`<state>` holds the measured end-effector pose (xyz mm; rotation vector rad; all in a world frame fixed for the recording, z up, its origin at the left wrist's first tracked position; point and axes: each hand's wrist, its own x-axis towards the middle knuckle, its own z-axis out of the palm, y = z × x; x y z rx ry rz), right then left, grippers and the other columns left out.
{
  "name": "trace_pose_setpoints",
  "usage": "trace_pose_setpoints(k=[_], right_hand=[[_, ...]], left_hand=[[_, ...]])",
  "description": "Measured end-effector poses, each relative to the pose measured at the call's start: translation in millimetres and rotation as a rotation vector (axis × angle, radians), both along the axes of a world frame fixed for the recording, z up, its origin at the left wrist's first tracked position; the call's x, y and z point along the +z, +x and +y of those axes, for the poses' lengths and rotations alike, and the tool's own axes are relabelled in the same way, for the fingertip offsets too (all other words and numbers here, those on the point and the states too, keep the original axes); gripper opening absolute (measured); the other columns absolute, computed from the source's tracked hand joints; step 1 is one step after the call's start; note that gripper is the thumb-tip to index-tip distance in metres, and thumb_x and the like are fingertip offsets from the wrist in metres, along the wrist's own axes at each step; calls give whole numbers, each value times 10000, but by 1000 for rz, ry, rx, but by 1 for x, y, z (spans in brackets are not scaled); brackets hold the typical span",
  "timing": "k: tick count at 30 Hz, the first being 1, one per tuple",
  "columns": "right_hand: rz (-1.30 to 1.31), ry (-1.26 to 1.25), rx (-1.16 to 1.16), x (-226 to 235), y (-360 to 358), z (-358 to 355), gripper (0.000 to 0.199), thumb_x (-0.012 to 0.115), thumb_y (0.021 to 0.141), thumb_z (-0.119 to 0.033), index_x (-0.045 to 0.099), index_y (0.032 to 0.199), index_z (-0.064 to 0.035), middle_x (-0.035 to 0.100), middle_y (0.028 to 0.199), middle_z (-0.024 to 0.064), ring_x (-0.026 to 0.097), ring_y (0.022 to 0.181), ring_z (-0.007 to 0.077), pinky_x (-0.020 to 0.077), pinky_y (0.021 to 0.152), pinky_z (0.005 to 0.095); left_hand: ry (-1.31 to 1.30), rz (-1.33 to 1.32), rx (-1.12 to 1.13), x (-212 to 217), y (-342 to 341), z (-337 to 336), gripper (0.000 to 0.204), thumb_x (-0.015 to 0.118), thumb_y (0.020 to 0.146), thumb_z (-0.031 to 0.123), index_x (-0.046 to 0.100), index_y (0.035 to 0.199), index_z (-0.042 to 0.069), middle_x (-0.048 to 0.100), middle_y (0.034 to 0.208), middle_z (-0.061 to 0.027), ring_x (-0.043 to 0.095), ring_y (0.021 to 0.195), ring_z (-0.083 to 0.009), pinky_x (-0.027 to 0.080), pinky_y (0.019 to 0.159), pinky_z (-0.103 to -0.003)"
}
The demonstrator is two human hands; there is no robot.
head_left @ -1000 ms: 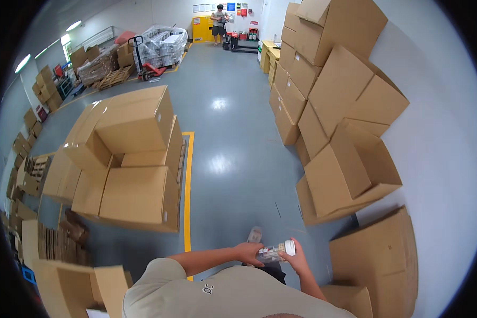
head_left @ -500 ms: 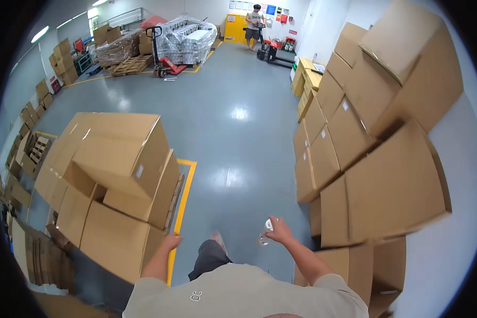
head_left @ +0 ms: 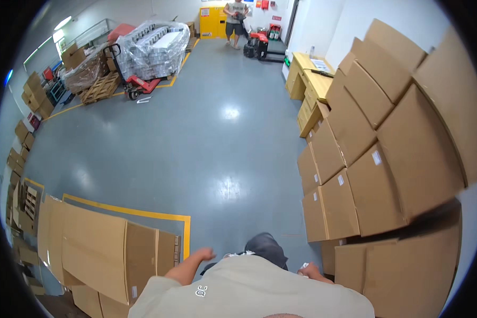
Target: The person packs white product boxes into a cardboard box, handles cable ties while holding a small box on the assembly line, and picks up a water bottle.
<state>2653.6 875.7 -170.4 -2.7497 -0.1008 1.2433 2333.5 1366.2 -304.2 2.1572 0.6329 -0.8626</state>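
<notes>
My left hand (head_left: 202, 255) swings out in front of me, its fingers curled in with nothing seen in them. It is nearest to the stack of brown cardboard boxes (head_left: 94, 244) at my left, apart from it. My right hand (head_left: 312, 271) hangs low at my side, close to the boxes on the right. It is closed around a small white and clear object (head_left: 303, 267), mostly hidden by the hand; its kind cannot be made out.
Tall stacked cardboard boxes (head_left: 373, 183) line the right wall, with a wooden desk (head_left: 302, 95) beyond. Yellow floor tape (head_left: 187, 233) borders the left stack. Farther off stand a red pallet jack (head_left: 138, 87), a wrapped load (head_left: 153, 50), and a person (head_left: 234, 21) beside a red-and-black pallet truck (head_left: 258, 46).
I have walked forward along the grey floor; the desk and far equipment are nearer, and the left stack has slid back. My left hand has swung forward, my right hand back with its object.
</notes>
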Motion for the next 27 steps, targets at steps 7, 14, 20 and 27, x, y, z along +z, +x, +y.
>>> trace_pose_setpoints(k=[7,14,20,27], right_hand=[[145,-132,119,-26,156,174,931,870,640,-453,478,1325,40,594,1324,303,596,1231,421,493,992,497],[-32,-85,997,45,305,496,888,847,663,-366,474,1394,-27,638,1259,266,612,1180,434,484,999,507],[-300,-100,1744,50,216,741,835,836,620,-406,505,1337,-134,567,1213,232,653,1026,419,542,892,490],[-75,373,2757,141,-238,776,821,835,622,-429,514,1331,-168,563,1198,218,654,1011,415,556,858,503]], left_hand=[[-58,-1472,353,419,252,202,178,704,918,236,728,952,62,713,964,-69,660,944,-237,501,819,-379],[237,-1220,747,483,129,198,212,698,917,255,704,1033,78,694,993,-81,640,899,-288,490,775,-405],[-110,-569,1480,314,40,43,368,590,988,404,684,1140,81,690,1134,-126,637,1044,-327,499,861,-446],[128,-569,2093,230,-51,-172,428,561,1007,414,683,1228,69,684,1199,-151,623,1131,-280,484,940,-389]])
